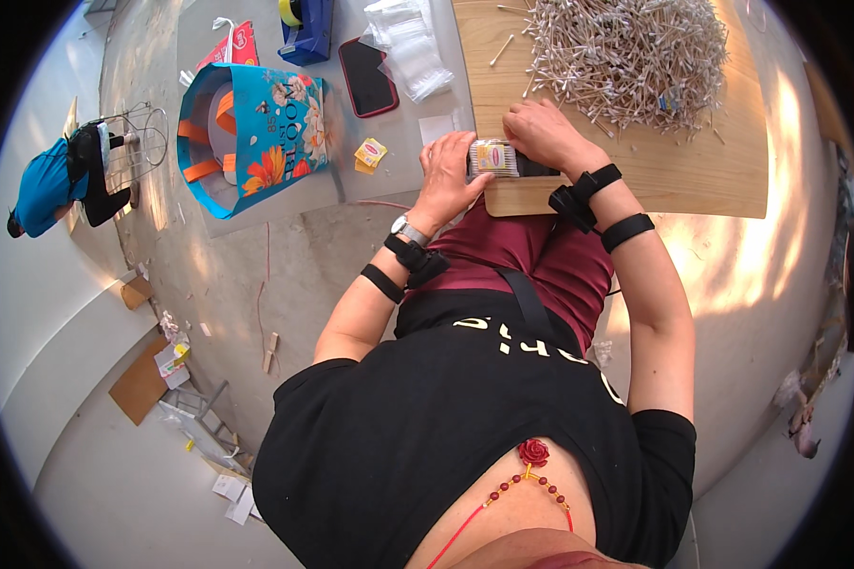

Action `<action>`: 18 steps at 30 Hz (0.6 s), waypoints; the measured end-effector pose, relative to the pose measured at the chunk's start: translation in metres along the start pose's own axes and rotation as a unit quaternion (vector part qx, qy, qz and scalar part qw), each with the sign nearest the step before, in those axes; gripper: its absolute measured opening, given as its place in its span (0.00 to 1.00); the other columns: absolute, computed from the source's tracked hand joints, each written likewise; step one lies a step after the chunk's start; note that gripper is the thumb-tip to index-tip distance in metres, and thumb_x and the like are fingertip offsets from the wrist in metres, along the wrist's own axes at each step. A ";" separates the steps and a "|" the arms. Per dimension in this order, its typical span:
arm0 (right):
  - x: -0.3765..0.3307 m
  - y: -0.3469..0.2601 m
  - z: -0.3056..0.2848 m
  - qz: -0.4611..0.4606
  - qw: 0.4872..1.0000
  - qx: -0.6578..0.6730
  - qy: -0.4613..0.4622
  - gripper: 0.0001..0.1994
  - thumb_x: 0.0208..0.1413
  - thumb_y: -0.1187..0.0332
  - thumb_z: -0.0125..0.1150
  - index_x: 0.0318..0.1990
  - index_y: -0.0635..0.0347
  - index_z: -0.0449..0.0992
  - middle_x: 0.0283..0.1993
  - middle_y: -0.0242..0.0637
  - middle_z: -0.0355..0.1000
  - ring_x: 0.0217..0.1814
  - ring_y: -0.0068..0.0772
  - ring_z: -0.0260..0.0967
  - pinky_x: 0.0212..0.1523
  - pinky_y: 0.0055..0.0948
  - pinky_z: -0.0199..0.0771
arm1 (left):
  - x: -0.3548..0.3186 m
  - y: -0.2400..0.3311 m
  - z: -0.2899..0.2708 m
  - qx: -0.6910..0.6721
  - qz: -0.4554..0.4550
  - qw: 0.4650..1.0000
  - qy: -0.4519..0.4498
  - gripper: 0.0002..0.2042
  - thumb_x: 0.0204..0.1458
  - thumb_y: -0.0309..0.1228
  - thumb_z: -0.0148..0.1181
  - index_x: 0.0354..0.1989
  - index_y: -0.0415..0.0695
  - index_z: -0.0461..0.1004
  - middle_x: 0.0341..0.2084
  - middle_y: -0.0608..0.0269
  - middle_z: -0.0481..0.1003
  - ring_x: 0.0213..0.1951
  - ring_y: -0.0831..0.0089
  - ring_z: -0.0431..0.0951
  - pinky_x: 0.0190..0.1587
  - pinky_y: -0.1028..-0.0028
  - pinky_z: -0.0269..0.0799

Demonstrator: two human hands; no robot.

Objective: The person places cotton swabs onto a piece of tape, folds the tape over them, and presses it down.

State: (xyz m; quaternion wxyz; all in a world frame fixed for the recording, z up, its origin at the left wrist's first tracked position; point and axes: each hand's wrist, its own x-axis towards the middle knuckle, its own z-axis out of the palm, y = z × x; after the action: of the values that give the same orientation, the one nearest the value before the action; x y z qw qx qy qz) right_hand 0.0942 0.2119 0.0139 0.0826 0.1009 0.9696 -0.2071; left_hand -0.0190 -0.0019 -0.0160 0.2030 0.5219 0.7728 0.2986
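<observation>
A small clear pack of cotton swabs (493, 159) with a yellow and pink label lies at the near edge of the table. My left hand (449, 171) grips its left side, the thumb along the near edge and the fingers over the far left corner. Just beyond the pack's right end, my right hand (544, 135) is closed, its fingers bent downward; whatever they hold is hidden. A dark object (538, 168) sits under my right wrist, beside the pack. Past my right hand spreads a large heap of loose cotton swabs (626, 57) on a wooden board (702, 180).
Left of my hands lie yellow label cards (370, 154), a phone (368, 78), clear plastic bags (408, 52) and a blue tape dispenser (306, 33). A blue floral bag (299, 133) stands at the table's left edge. Another person (47, 190) is far left.
</observation>
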 end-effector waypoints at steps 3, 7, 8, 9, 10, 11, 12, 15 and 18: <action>-0.004 -0.001 -0.001 0.010 1.000 0.029 0.001 0.03 0.54 0.69 0.66 0.36 0.55 0.81 0.41 0.38 0.79 0.51 0.43 0.77 0.53 0.44 0.70 | 0.000 0.002 0.000 0.003 -0.001 1.000 0.000 0.37 0.49 0.40 0.74 0.67 0.41 0.67 0.63 0.52 0.70 0.68 0.54 0.65 0.72 0.53 0.48; -0.009 -0.001 -0.002 0.011 0.998 0.066 0.006 0.03 0.57 0.69 0.64 0.37 0.54 0.79 0.41 0.38 0.78 0.50 0.45 0.77 0.51 0.45 0.71 | 0.000 0.003 0.000 0.008 0.001 1.000 0.001 0.37 0.49 0.40 0.75 0.67 0.40 0.67 0.62 0.52 0.70 0.68 0.54 0.65 0.72 0.53 0.49; -0.010 -0.001 -0.002 0.010 0.997 0.073 0.008 0.03 0.57 0.70 0.63 0.38 0.55 0.79 0.41 0.38 0.78 0.50 0.45 0.77 0.51 0.45 0.71 | 0.000 0.002 0.000 0.009 0.002 1.000 0.002 0.37 0.49 0.39 0.75 0.67 0.40 0.67 0.62 0.51 0.70 0.67 0.54 0.65 0.72 0.53 0.49; -0.011 0.000 -0.001 0.011 0.997 0.078 0.011 0.03 0.57 0.70 0.63 0.38 0.55 0.79 0.41 0.38 0.78 0.50 0.46 0.76 0.50 0.45 0.72 | 0.001 0.003 0.000 0.011 0.003 1.000 0.002 0.37 0.49 0.39 0.75 0.67 0.40 0.67 0.62 0.51 0.70 0.67 0.54 0.65 0.72 0.53 0.49; -0.012 0.000 -0.001 0.012 0.996 0.083 0.015 0.03 0.58 0.70 0.63 0.38 0.55 0.79 0.42 0.38 0.78 0.50 0.47 0.76 0.50 0.46 0.72 | 0.001 0.003 0.000 0.013 0.003 1.000 0.002 0.37 0.48 0.39 0.75 0.67 0.40 0.67 0.62 0.51 0.70 0.67 0.54 0.65 0.72 0.53 0.49; -0.013 0.001 0.000 0.013 0.996 0.088 0.019 0.03 0.58 0.70 0.62 0.38 0.56 0.79 0.42 0.39 0.78 0.50 0.47 0.76 0.50 0.46 0.73 | 0.001 0.004 0.000 0.015 0.004 1.000 0.003 0.38 0.48 0.39 0.75 0.67 0.40 0.67 0.62 0.51 0.70 0.67 0.54 0.65 0.72 0.53 0.49; -0.014 0.001 0.000 0.017 0.995 0.093 0.021 0.03 0.58 0.70 0.63 0.38 0.56 0.79 0.42 0.39 0.78 0.50 0.48 0.76 0.50 0.47 0.73 | 0.001 0.005 0.000 0.014 0.006 1.000 0.006 0.37 0.48 0.39 0.75 0.66 0.40 0.67 0.62 0.51 0.71 0.67 0.54 0.65 0.72 0.53 0.49; -0.018 0.000 0.001 0.025 0.994 0.105 0.034 0.04 0.58 0.70 0.63 0.39 0.56 0.79 0.43 0.39 0.78 0.50 0.49 0.76 0.50 0.47 0.74 | 0.001 0.006 -0.001 0.015 0.011 1.000 0.013 0.37 0.46 0.38 0.75 0.65 0.40 0.67 0.61 0.52 0.71 0.67 0.54 0.66 0.72 0.52 0.48; -0.021 -0.002 0.006 0.026 0.992 0.109 0.056 0.05 0.58 0.69 0.62 0.41 0.56 0.79 0.44 0.39 0.78 0.50 0.48 0.76 0.50 0.47 0.74 | 0.002 0.009 -0.004 0.016 0.005 1.000 0.019 0.37 0.46 0.38 0.76 0.65 0.41 0.67 0.60 0.52 0.71 0.66 0.54 0.66 0.71 0.52 0.49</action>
State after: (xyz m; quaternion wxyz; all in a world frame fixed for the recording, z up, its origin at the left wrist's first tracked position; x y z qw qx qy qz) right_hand 0.1148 0.2045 0.0139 0.0223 0.1458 0.9413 -0.3037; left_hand -0.0155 0.0014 -0.0070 0.1783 0.5235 0.7784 0.2971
